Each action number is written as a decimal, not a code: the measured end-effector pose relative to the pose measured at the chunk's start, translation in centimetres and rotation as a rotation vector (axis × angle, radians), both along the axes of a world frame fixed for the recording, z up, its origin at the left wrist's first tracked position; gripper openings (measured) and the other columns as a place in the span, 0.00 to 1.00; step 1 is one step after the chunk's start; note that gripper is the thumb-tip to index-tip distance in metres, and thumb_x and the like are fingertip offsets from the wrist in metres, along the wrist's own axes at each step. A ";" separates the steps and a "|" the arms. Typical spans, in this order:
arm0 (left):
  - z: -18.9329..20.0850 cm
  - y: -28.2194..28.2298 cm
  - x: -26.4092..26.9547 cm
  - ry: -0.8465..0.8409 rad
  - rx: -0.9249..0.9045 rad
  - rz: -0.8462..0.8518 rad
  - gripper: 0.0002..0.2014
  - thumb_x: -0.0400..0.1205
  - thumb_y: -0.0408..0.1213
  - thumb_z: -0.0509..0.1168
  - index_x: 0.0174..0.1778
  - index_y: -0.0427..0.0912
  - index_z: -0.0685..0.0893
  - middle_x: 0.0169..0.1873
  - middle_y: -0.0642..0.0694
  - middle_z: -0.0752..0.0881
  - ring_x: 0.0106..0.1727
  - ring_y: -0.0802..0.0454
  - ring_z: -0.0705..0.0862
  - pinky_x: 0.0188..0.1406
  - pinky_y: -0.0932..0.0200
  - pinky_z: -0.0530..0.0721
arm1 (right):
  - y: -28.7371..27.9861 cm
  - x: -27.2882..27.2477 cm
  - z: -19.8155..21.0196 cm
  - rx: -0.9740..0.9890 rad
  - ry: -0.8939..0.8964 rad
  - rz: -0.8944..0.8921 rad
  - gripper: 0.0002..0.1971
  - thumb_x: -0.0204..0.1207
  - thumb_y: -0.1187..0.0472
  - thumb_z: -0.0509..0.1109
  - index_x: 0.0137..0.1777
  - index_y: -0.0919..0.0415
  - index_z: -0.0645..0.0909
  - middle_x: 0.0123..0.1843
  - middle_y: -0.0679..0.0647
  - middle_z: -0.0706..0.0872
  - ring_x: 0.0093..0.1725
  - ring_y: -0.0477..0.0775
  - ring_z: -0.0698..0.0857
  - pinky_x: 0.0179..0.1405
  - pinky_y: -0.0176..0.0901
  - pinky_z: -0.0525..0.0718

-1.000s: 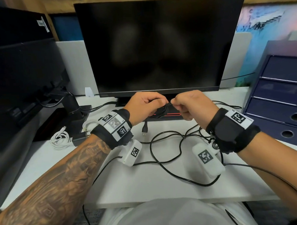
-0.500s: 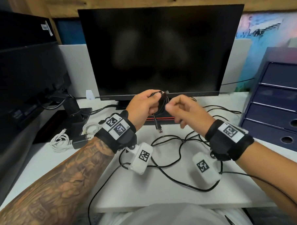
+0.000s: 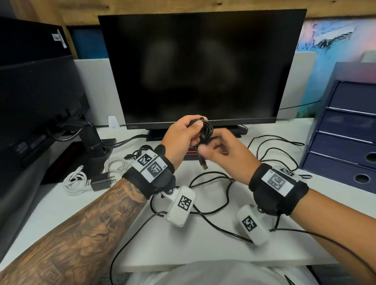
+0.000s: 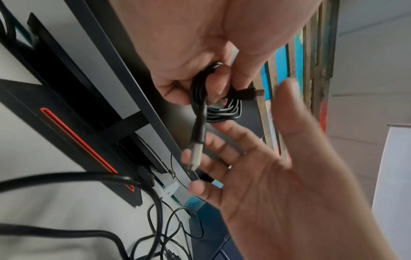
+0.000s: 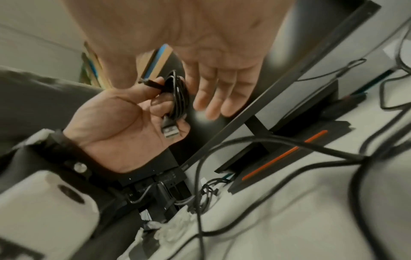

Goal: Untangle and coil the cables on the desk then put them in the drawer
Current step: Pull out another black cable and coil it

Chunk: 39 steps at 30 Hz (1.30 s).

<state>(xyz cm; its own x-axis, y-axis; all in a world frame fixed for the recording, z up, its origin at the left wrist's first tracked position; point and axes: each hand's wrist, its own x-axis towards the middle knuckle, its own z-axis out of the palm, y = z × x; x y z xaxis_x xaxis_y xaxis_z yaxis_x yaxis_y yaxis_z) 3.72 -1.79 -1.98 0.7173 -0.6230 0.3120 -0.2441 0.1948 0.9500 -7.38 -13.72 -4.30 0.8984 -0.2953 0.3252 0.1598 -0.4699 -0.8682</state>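
While the left hand grips a coiled black cable above the desk's far edge before the monitor, the right hand hovers beside it, fingers loose; no writing is legible. From the left wrist, the coil's plug dangles over straight right fingers. From the right wrist, both ends protrude.

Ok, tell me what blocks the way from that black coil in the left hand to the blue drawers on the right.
The left hand holds the coiled black cable above the desk. The open right hand is just beside it, toward the navy drawer unit. All visible drawers are closed; loose black cables lie on the desk below.
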 end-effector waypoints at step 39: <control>0.1 0.9 1.3 -0.266 0.093 0.025 0.11 0.87 0.31 0.62 0.61 0.41 0.87 0.31 0.55 0.80 0.30 0.60 0.74 0.33 0.64 0.76 | -0.3 -0.4 3.7 -0.284 0.057 -0.057 0.12 0.86 0.62 0.66 0.68 0.55 0.77 0.33 0.53 0.89 0.27 0.47 0.87 0.38 0.43 0.88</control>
